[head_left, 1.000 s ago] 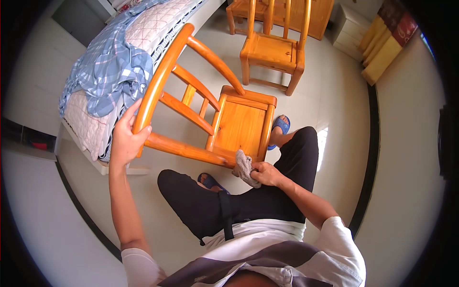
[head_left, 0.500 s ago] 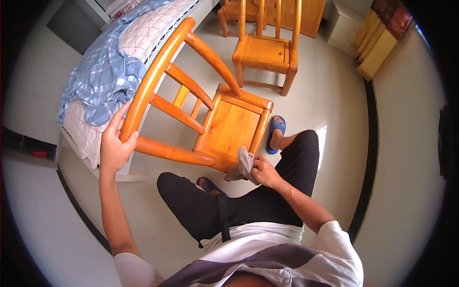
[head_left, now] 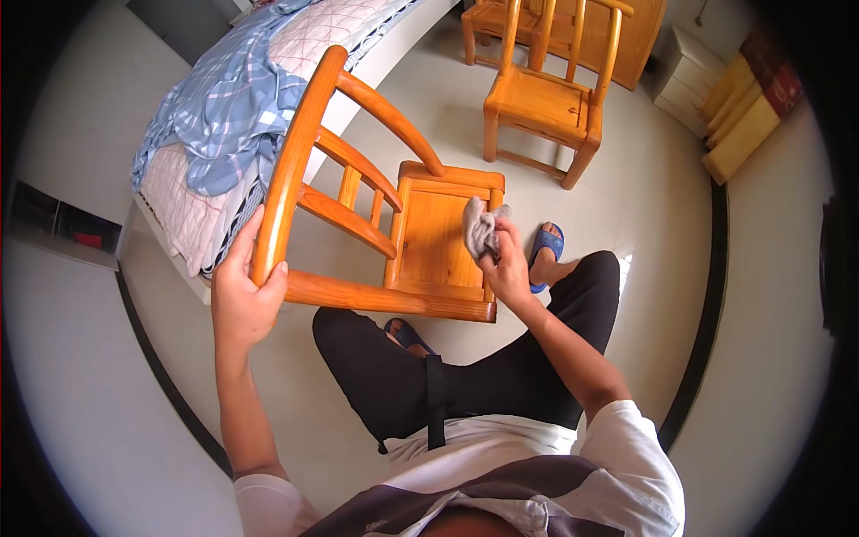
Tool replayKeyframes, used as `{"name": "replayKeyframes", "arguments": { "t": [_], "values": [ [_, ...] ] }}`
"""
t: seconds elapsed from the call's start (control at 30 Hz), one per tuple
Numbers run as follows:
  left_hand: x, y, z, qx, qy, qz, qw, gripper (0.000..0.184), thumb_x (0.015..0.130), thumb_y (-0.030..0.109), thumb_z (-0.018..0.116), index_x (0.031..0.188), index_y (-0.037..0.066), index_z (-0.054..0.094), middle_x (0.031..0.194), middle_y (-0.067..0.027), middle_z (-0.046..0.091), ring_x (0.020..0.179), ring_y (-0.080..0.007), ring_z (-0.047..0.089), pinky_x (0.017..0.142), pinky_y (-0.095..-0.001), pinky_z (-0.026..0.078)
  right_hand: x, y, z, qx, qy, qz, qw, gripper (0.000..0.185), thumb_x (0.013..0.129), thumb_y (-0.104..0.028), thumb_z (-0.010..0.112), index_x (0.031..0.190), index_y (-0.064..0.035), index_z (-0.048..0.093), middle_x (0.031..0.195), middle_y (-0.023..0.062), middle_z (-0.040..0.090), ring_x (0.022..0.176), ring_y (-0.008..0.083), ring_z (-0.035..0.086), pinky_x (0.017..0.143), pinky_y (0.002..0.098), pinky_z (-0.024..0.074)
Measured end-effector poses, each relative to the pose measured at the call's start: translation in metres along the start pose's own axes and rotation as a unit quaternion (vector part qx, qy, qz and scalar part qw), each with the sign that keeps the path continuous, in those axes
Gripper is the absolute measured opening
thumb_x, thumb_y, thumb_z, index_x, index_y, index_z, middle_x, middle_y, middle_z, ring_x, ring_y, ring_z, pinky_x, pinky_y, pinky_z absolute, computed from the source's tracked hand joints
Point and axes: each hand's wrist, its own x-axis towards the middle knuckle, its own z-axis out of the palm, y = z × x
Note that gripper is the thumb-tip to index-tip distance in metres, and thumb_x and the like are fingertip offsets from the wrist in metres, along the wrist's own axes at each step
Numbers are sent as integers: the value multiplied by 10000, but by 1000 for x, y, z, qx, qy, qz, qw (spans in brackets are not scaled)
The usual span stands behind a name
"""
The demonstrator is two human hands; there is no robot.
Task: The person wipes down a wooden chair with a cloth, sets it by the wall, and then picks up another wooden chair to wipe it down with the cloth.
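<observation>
A glossy orange-brown wooden chair [head_left: 438,242] stands in front of me, its slatted backrest toward my left. My left hand [head_left: 246,295] grips the top rail of that backrest near its lower end, the thumb on the near side. In my right hand [head_left: 508,268] is a bunched grey cloth [head_left: 483,227], held over the right edge of the seat. Whether the cloth touches the wood there I cannot tell. My fingers hide part of the cloth and of the seat's edge.
A second wooden chair [head_left: 546,103] stands further back, with more wooden furniture behind it. At left is a bed with a blue plaid cloth [head_left: 228,116] on it. A white cabinet [head_left: 689,80] and a yellow-and-red curtain [head_left: 747,107] are at the far right. My slippered feet flank the near chair.
My right hand has moved the cloth from the seat's near corner up to its right edge. The left hand keeps its grip on the backrest. The view has shifted, and the chair appears turned slightly.
</observation>
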Motion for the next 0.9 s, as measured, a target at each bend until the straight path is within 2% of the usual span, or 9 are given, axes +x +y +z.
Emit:
{"name": "replayKeyframes", "arguments": {
  "t": [0.07,0.1,0.2,0.27,0.3,0.37,0.4,0.63,0.9],
  "values": [
    [1,-3,0,-11,6,1,1000,599,801,-99,524,1381,-60,377,1201,-173,579,1024,-166,587,862,-265,464,-7,21,21,-24,-52,-59,997,290,684,85,558,964,13,530,1238,188,481,1113,398,495,926,413,447],
    [3,-6,0,-7,15,16,1000,597,801,-101,524,1379,-60,380,1187,-168,584,1009,-160,588,854,-262,465,-13,29,26,-23,-111,-62,992,299,701,69,545,993,5,538,1244,184,488,1120,386,499,938,415,443],
    [6,-7,0,-11,18,19,1000,592,800,-103,523,1374,-62,386,1174,-163,589,999,-155,589,850,-259,465,-24,33,32,-67,-197,-45,977,298,742,-41,566,1035,5,535,1176,215,547,1096,381,527,926,414,445],
    [7,-8,-1,-18,14,6,1000,589,799,-104,523,1372,-64,388,1175,-164,590,1004,-158,590,854,-260,464,-20,19,31,-136,-250,73,956,344,780,-181,587,1075,-11,538,1036,237,621,1000,395,596,867,442,476],
    [9,-8,-1,-19,17,13,1000,587,800,-103,522,1371,-60,391,1163,-159,593,992,-154,590,847,-259,465,-15,19,32,-138,-253,73,955,344,780,-181,587,1075,-11,538,1036,237,621,1000,395,596,867,442,476],
    [10,-8,0,-22,19,19,999,585,801,-102,522,1371,-56,394,1152,-154,596,980,-151,590,840,-258,466,0,20,37,-134,-187,210,950,440,797,-321,615,1092,-17,497,965,245,643,942,406,619,828,465,484],
    [11,-6,-1,-10,13,11,1000,586,802,-100,522,1372,-51,396,1138,-148,598,966,-144,587,828,-255,466,5,22,40,-149,-191,224,944,474,816,-378,615,1090,-17,475,966,235,648,941,394,626,816,459,489],
    [15,-19,-2,-11,24,10,1000,588,805,-95,522,1376,-37,395,1062,-118,608,899,-125,580,794,-247,465,28,50,67,-198,-236,178,935,444,826,-382,604,1147,-93,501,981,188,665,913,355,644,780,427,500],
    [24,-50,-16,-7,38,-23,999,582,807,-63,542,1370,-34,399,986,-111,621,842,-123,582,751,-242,464,17,54,76,-174,-139,178,958,317,828,-315,585,1046,-86,568,861,171,677,837,355,653,739,437,508]
  ]
}}
